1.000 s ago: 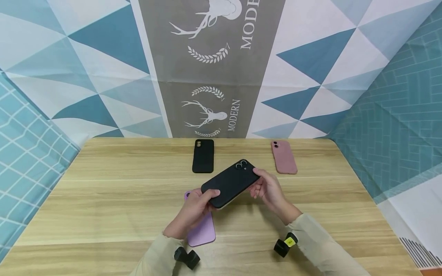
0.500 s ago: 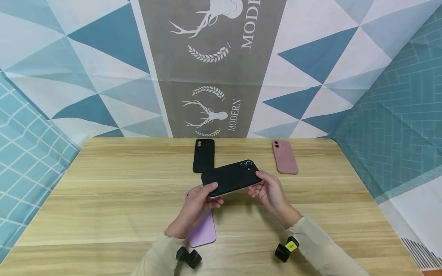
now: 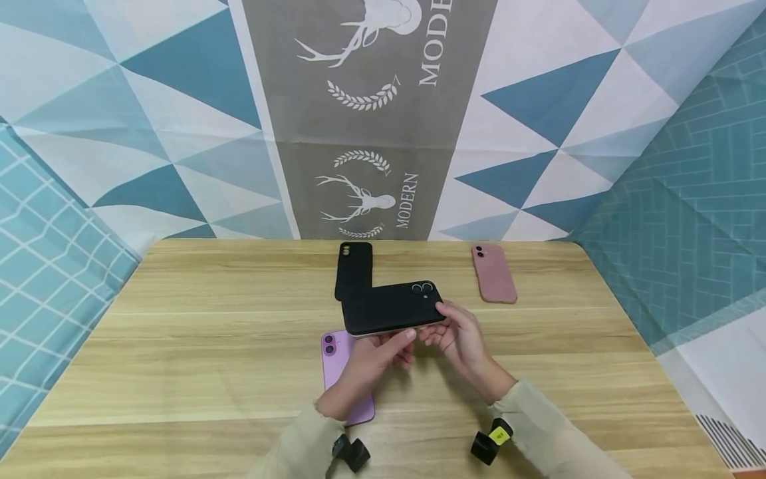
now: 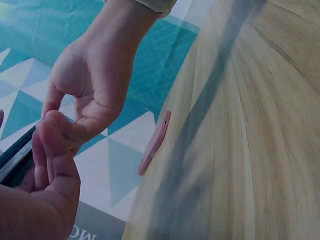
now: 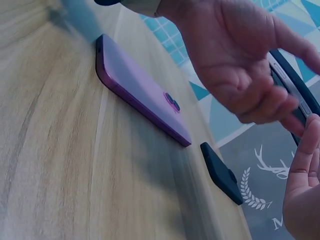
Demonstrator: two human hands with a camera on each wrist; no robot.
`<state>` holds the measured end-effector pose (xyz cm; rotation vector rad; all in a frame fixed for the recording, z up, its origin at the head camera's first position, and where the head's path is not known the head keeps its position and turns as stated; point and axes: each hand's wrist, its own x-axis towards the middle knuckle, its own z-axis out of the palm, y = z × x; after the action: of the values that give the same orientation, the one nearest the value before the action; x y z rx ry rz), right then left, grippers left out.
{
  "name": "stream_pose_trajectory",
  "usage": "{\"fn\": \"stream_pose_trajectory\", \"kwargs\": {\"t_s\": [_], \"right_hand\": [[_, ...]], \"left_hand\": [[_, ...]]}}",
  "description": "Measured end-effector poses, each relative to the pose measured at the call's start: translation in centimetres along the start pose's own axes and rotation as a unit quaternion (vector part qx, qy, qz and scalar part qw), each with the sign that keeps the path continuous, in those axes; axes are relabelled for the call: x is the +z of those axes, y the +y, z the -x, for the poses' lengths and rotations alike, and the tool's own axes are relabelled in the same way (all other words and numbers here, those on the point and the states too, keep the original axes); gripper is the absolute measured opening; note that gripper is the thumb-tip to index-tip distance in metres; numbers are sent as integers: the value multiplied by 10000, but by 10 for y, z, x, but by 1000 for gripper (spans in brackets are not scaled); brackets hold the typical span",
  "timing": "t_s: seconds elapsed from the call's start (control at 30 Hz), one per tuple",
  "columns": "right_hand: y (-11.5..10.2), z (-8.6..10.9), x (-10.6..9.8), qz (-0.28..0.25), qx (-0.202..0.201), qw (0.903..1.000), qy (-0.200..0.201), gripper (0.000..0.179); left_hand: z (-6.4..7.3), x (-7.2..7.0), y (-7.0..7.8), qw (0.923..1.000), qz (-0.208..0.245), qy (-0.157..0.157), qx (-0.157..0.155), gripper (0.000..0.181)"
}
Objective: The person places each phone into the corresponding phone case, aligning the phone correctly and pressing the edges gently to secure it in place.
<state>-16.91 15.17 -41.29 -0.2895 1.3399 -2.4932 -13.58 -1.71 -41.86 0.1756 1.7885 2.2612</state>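
A phone with a black back cover (image 3: 391, 308) is held above the table, camera end to the right. Its pale side edge (image 5: 286, 77) with buttons shows in the right wrist view. My right hand (image 3: 459, 339) pinches its right end, thumb on the back and fingers curled below. My left hand (image 3: 374, 364) is under the near long edge, thumb stretched along that edge and fingers loosely bent and blurred in the right wrist view. A purple phone (image 3: 335, 356) lies under my left forearm, partly hidden. The held phone overlaps a black phone case (image 3: 354, 266) behind it.
A pink phone case (image 3: 494, 274) lies at the back right of the wooden table (image 3: 209, 346). Patterned cloth (image 3: 538, 80) hangs behind the table and along both sides. A dark wrist camera (image 3: 352, 454) sits at each sleeve.
The held phone has turned from slanted to nearly level and shifted slightly left. My left hand has slid right from its left end to beneath the near edge, uncovering the purple phone's cameras.
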Motion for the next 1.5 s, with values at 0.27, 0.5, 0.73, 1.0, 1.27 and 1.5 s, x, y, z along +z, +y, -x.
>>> {"fn": "stream_pose_trajectory", "kwargs": {"t_s": [0.27,0.5,0.73,1.0,1.27,1.5], "right_hand": [[3,2,5,-18,-50,10000,60,27],[4,3,8,146,-71,9999,41,23],[6,0,11,274,112,9995,-117,15],[5,0,12,699,427,9966,-26,11],[11,-1,5,741,323,9961,-344,16],[7,2,12,728,391,9965,-157,11]], "left_hand": [[-7,14,-5,9969,79,775,57,24],[-8,21,-6,9903,95,1390,-16,25],[-7,18,-7,9825,195,1848,74,17],[-7,11,-6,9800,282,1945,303,20],[-7,11,-6,9756,499,2120,267,8],[-7,11,-7,9770,615,2005,380,13]]}}
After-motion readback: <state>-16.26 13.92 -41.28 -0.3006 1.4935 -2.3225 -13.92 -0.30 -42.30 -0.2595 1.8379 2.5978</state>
